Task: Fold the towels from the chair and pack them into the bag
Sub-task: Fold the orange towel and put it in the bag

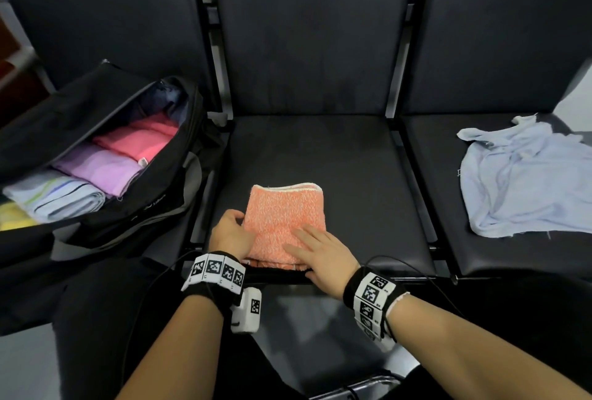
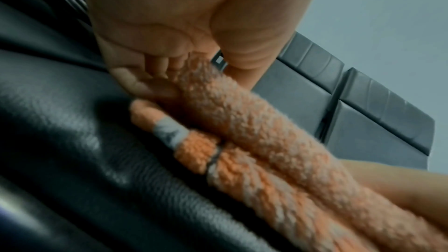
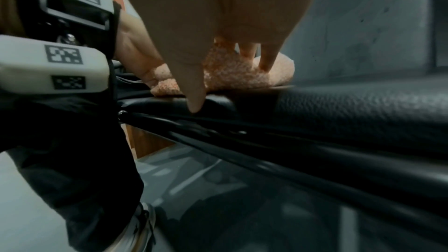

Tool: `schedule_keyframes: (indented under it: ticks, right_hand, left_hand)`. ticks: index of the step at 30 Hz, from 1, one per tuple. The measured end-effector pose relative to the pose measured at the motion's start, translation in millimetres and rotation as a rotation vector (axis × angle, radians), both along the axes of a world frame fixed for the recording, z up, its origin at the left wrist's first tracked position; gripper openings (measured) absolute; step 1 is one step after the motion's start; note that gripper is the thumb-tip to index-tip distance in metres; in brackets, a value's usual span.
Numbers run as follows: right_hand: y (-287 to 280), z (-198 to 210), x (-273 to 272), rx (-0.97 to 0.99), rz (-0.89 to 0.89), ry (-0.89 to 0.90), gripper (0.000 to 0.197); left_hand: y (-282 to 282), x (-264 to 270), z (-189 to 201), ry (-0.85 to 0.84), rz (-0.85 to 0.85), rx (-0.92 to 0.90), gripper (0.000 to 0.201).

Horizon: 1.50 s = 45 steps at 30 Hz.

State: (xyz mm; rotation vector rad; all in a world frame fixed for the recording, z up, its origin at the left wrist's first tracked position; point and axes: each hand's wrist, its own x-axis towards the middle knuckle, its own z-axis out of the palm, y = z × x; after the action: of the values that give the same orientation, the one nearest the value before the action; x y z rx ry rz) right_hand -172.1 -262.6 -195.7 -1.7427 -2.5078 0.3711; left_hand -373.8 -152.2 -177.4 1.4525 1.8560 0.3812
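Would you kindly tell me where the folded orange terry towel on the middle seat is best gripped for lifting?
Probably by its two side edges, one hand from each side. The folded orange terry towel lies flat in loose stacked layers; the left hand already grips its left edge, so pinching through all the layers should keep the fold.

Both forearms reach forward, each wrist wrapped in a black band with black-and-white marker tags. Left hand (image 1: 231,233) has its fingers curled round the left edge of the folded orange terry towel (image 1: 286,217), thumb on top. Right hand (image 1: 322,257) lies flat on it, fingers straight
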Motion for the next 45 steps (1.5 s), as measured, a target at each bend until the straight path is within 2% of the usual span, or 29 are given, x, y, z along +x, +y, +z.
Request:
schedule_keyframes:
  ticks: [4, 7, 8, 10, 12, 14, 17, 20, 25, 26, 29, 32, 34, 36, 39, 45]
  right_hand:
    - [2, 5, 2, -0.010, -0.043, 0.065, 0.055]
    - [5, 15, 6, -0.024, -0.071, 0.105, 0.054]
    - [6, 20, 8, -0.032, -0.095, 0.132, 0.052]
    - [9, 32, 12, -0.071, -0.183, 0.202, 0.045]
    - [12, 43, 21, -0.117, -0.250, 0.254, 0.039]
    - [14, 51, 32, -0.168, -0.298, 0.320, 0.039]
    - [13, 54, 47, -0.210, -0.393, 0.427, 0.040]
    - [8, 51, 57, -0.172, -0.444, 0.474, 0.045]
    - [-3, 40, 68, -0.153, -0.320, 0.448, 0.059]
    - [-4, 38, 70, -0.178, -0.318, 0.467, 0.056]
    - [-2, 34, 77, -0.174, -0.406, 0.584, 0.025]
    - [5, 31, 81, -0.120, -0.530, 0.667, 0.012]
    - [8, 28, 80, -0.102, -0.600, 0.691, 0.011]
    - [12, 23, 79, -0.076, -0.661, 0.700, 0.021]
    - [17, 15, 76, -0.076, -0.728, 0.666, 0.024]
    - [28, 0, 79, -0.155, -0.869, 0.629, 0.022]
  left_hand:
    - [-11, 10, 9, 0.075, -0.191, 0.221, 0.042]
    - [-22, 20, 20, 0.044, -0.411, 0.362, 0.029]
    - [-25, 22, 24, 0.024, -0.488, 0.353, 0.026]
    - [-30, 27, 28, 0.030, -0.647, 0.266, 0.043]
    - [-34, 30, 26, 0.169, -0.814, 0.212, 0.061]
    - [-36, 34, 23, 0.266, -0.887, 0.236, 0.059]
    - [-35, 39, 23, 0.221, -0.827, 0.310, 0.030]
    - [-33, 38, 24, 0.070, -0.740, 0.266, 0.029]
    - [-23, 29, 19, -0.119, -0.612, 0.182, 0.028]
    - [-21, 28, 17, -0.158, -0.591, 0.160, 0.030]
    - [-18, 28, 12, -0.269, -0.526, 0.121, 0.032]
    - [-15, 28, 6, -0.396, -0.437, 0.070, 0.022]
    - [-14, 30, 2, -0.395, -0.379, 0.054, 0.013]
    - [-13, 31, -2, -0.397, -0.333, 0.052, 0.011]
    - [-13, 34, -7, -0.428, -0.284, 0.046, 0.009]
    - [-10, 41, -15, -0.215, -0.222, 0.096, 0.014]
